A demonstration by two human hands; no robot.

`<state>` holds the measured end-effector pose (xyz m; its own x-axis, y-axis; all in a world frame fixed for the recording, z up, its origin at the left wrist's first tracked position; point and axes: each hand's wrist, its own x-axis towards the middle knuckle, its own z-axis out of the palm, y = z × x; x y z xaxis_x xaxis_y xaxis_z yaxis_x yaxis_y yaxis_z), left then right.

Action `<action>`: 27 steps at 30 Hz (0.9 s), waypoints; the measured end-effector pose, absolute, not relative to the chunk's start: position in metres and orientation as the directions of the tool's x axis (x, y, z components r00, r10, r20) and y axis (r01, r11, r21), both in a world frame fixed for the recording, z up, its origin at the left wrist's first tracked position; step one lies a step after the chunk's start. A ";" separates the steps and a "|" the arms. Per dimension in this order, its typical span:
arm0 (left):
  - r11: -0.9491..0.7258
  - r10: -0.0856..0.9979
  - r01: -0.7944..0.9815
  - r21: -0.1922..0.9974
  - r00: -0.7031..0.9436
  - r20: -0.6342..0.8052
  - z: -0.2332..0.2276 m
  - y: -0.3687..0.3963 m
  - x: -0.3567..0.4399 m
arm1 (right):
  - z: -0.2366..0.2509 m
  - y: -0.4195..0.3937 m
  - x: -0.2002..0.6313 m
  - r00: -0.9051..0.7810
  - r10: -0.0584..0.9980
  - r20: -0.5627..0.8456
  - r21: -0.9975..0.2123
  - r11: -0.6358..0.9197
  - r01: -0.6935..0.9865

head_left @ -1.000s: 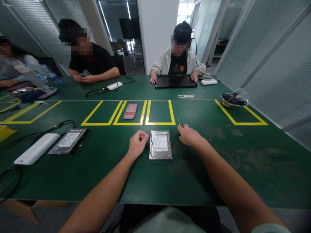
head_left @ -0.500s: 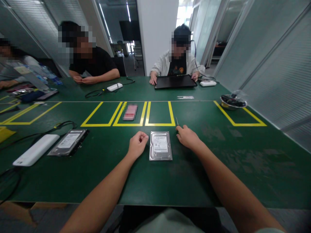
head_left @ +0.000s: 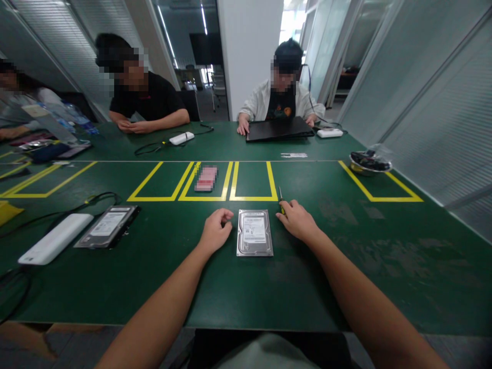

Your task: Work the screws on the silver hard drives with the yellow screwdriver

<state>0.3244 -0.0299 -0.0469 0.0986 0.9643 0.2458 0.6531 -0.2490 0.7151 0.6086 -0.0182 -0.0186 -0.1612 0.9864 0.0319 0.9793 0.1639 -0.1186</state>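
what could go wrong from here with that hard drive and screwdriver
The hard drive lies flat between the left hand and the right hand, held by neither, so a push might slide it.

The screwdriver is at the right hand's fingers, its metal tip pointing away; if the grip is loose, it could roll or get knocked.

Its shaft might scratch the drive's metal face if it slipped across.

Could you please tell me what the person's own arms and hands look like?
The left arm and right arm show bare forearms, with no sleeves over them. The left grip and right grip are ungloved hands; no watch, ring, cable or marking is visible. A pale green top shows below.
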 end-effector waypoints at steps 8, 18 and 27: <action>-0.394 0.915 0.694 0.603 0.361 0.182 -0.043 -0.018 0.323 | -0.007 -0.025 0.601 -0.104 0.988 0.116 -0.173 0.123 0.977; -0.394 0.906 0.693 0.604 0.402 0.131 -0.039 -0.017 0.322 | 0.000 -0.067 0.569 -0.279 0.937 0.212 -0.447 0.347 0.824; -0.414 0.896 0.664 0.623 0.418 0.149 -0.039 -0.019 0.319 | -0.005 -0.106 0.557 -0.273 0.958 0.083 -0.593 0.268 0.759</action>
